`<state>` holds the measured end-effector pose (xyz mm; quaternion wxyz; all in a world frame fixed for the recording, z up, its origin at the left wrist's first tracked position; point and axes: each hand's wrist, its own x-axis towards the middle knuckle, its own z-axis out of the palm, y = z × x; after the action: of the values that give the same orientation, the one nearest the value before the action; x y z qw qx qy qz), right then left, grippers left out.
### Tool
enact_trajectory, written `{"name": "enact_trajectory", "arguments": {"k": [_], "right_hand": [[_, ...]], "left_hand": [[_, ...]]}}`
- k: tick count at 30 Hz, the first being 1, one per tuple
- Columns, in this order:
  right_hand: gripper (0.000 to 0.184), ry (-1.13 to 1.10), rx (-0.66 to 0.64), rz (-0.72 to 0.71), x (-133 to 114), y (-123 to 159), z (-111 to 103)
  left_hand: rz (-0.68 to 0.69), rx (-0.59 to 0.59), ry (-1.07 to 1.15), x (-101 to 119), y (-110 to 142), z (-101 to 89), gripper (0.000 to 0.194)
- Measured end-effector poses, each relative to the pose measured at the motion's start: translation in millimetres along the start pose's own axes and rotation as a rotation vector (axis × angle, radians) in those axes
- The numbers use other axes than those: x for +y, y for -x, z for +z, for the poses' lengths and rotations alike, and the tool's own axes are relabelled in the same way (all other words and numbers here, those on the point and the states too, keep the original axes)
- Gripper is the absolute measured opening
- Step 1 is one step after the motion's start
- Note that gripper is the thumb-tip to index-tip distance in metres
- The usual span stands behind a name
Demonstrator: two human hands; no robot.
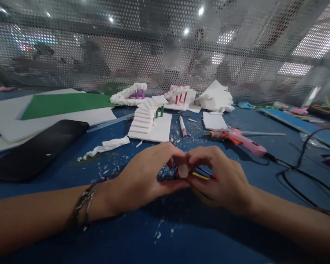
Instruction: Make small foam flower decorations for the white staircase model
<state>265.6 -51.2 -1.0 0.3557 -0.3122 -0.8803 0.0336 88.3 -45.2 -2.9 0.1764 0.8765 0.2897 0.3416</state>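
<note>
Above the blue table, my left hand [145, 179] and my right hand [225, 179] meet fingertip to fingertip. Both are closed in a pinch on a small whitish piece [183, 171], partly covered by the fingers; its material is hard to make out. A bracelet [84, 205] circles my left wrist. Thin yellow and red items [200, 176] show behind the right fingers, partly hidden. Just beyond the hands stands a white foam staircase model [143, 119] with green posts on a white base. A capped white marker [183, 126] lies to its right.
A pink glue gun [244, 141] rests at right, its black cord [299, 168] trailing off. At left are a black case-like object [41, 146], green sheet [66, 104] and crumpled white strip [106, 147]. More white models [130, 93] stand before a perforated metal screen [143, 47]. White scraps litter the table.
</note>
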Motion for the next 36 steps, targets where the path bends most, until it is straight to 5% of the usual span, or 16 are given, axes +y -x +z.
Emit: {"name": "enact_trajectory", "arguments": {"k": [5, 12, 20, 28, 36], "right_hand": [[0.025, -0.036, -0.038, -0.004, 4.6, 3.8, 1.1], [0.020, -0.336, -0.109, 0.219, 4.7, -2.4, -2.4], [0.006, -0.546, -0.035, 0.379, 2.5, -3.5, -1.3], [0.008, -0.453, -0.010, 0.270, 0.0, -3.8, -3.5], [0.006, -0.181, -0.008, 0.031, 0.1, -5.6, -6.4]], "left_hand": [[-0.100, -0.015, 0.104, -2.5, -0.8, 3.4, 0.010], [-0.243, 0.033, 0.299, -5.9, -3.6, 5.9, 0.007], [-0.396, 0.001, 0.577, -9.3, -7.3, 8.6, 0.015], [-0.425, -0.010, 0.747, -12.2, -7.1, 9.3, 0.014], [-0.417, -0.082, 0.691, -11.2, -5.7, 10.1, 0.013]]}}
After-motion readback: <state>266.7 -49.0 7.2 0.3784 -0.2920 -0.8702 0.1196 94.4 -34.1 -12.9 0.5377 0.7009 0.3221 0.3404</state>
